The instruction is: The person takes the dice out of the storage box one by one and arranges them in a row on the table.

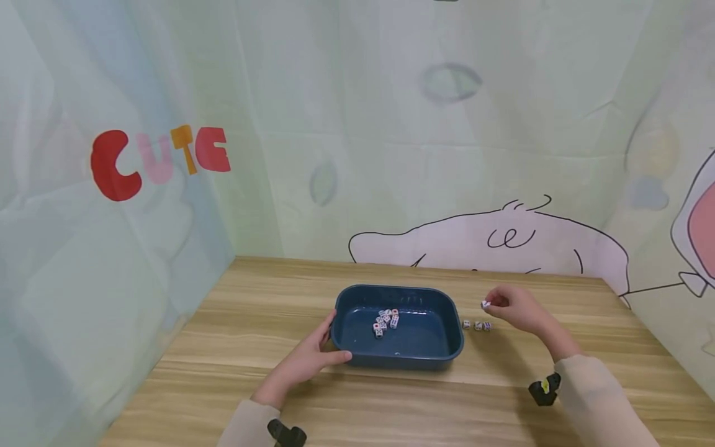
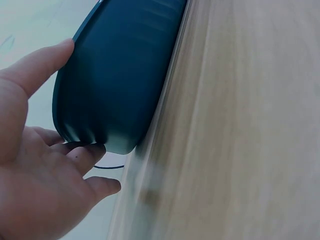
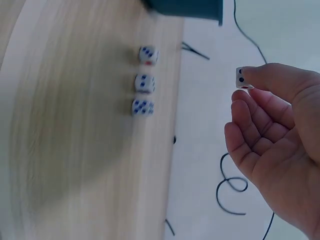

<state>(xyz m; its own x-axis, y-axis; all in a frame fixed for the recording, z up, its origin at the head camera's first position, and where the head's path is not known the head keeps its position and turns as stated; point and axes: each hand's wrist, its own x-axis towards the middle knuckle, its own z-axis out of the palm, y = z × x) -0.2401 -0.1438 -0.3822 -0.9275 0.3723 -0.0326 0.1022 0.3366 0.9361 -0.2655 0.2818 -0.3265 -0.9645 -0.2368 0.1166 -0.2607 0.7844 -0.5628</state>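
In the lower centre of the head view, we see a dark blue rectangular tray [image 1: 421, 338] on the wooden table [image 1: 251, 323], with a cluster of dice [image 1: 385, 318] inside, left of its middle. The left hand [image 1: 304, 361] grips the tray's left end, thumb and fingers spread wide around it. Right of the tray, the right hand [image 1: 516, 308] pinches a single die [image 3: 242, 78], its fingers nearly closed, above the table. Just below it, three dice [image 1: 478, 325] stand in a row. We judge the work partway along: three dice are lined up, one is in hand, and perhaps eight or so, too small to count surely, lie in the tray.
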